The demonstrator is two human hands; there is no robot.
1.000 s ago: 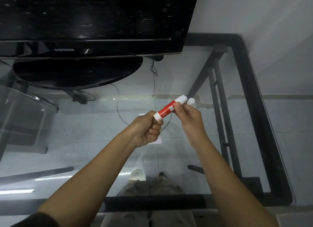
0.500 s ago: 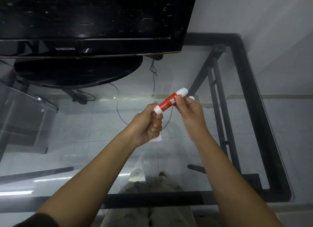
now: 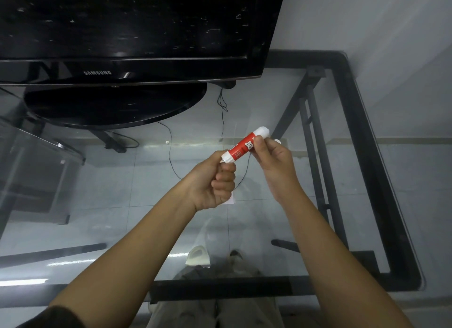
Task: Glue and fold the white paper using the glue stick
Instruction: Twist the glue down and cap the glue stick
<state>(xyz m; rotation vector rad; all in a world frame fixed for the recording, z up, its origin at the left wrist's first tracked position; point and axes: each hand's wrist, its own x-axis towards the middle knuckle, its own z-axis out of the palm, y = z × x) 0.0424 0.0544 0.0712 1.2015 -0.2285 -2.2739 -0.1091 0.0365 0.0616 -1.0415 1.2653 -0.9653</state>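
A red and white glue stick [image 3: 245, 145] is held in the air above the glass table, tilted up to the right. My left hand [image 3: 213, 181] pinches its lower white end between thumb and fingers. My right hand [image 3: 274, 161] grips the red barrel near the upper end, and a small white round piece [image 3: 277, 141] shows behind its fingers. The white paper [image 3: 231, 198] lies flat on the glass under my left hand; only a corner of it shows.
A black TV [image 3: 137, 31] on an oval stand [image 3: 115, 105] fills the far left of the glass table [image 3: 381, 181]. Black cables [image 3: 171, 156] run under the glass. The wall is at the right. My legs and feet show below.
Both hands have lifted the glue stick slightly up and to the right. The small white piece has slid further behind the fingers of my right hand.
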